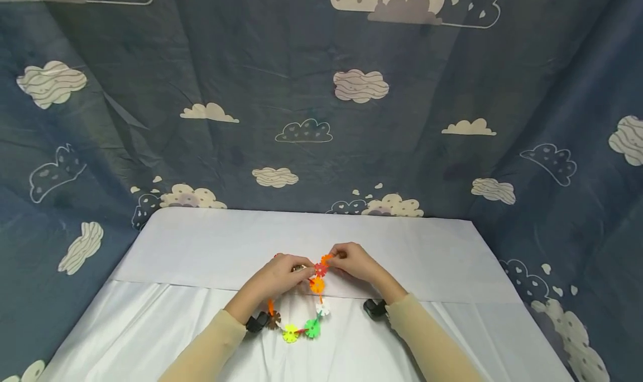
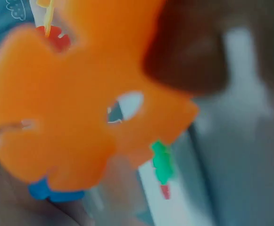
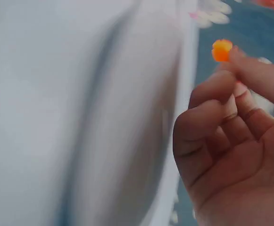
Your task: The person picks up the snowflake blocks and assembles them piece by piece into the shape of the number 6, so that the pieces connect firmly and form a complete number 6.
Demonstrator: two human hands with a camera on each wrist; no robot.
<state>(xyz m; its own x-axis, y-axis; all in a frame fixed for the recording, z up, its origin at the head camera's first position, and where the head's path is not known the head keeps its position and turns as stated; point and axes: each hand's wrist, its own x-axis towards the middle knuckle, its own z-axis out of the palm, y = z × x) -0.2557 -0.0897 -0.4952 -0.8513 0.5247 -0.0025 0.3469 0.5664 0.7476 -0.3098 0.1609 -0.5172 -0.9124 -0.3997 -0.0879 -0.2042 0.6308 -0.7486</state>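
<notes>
A chain of notched, flower-shaped plastic discs hangs in a loop below the hands in the head view. An orange disc [image 1: 317, 285], a white disc [image 1: 323, 310], a green disc [image 1: 312, 328], a yellow disc [image 1: 290, 333] and a brown disc [image 1: 273, 319] show along it. My left hand [image 1: 282, 272] grips the chain, its thumb and fingertips right beside a red disc [image 1: 320, 269]. Above that, my right hand [image 1: 354, 261] pinches a small orange disc [image 3: 221, 50] between thumb and finger. In the left wrist view a large orange disc [image 2: 75, 108] fills much of the picture, near a blue disc [image 2: 56, 193].
The hands work over a table covered with a white cloth [image 1: 201, 242]. Dark cloud-print curtains [image 1: 281, 52] stand behind it and at both sides. A black wrist camera [image 1: 257, 321] sits at the left wrist, another black camera [image 1: 374, 308] at the right.
</notes>
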